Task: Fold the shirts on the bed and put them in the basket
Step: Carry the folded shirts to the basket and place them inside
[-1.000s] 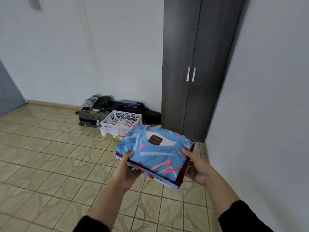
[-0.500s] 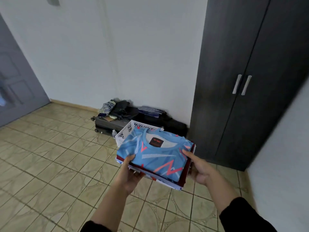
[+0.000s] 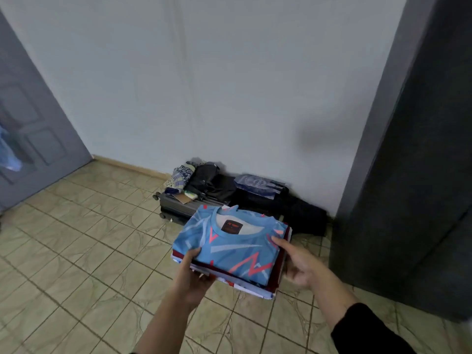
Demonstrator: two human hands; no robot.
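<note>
Nearest the camera, two forearms reach forward, the right one in a black sleeve point(image 3: 367, 330). Both hands carry a stack of folded shirts point(image 3: 229, 254) in the air above the beige tiled floor point(image 3: 76, 251).

The left hand point(image 3: 196, 274) holds the stack at its near left corner: thumb on top of the uppermost shirt, the remaining fingers curled underneath, gripping the pile. The right hand point(image 3: 301, 267) is at the stack's right edge, its forefinger lying straight on the top shirt; its other fingers are blurred, and whether they grip the pile cannot be told.

The top garment is a light blue folded shirt with pink and white zigzag markings point(image 3: 232, 241). Its round collar, with a dark label inside, points away from the person, toward the wall; its folded lower edge faces the person. The stack's long axis runs from near right to far left, slightly skewed to the view. Below it show the edges of a dark red folded garment point(image 3: 274, 282) and white layers at the bottom.

Beyond the stack, on the floor against the pale wall point(image 3: 229, 85), lies a dark grey hard suitcase point(image 3: 176, 204) with clothing and black bags point(image 3: 217, 183) piled on and beside it. A dark wardrobe point(image 3: 413, 187) stands at the right, a grey-blue panelled door point(image 3: 33, 139) at the left. The basket cannot be made out from this position.
</note>
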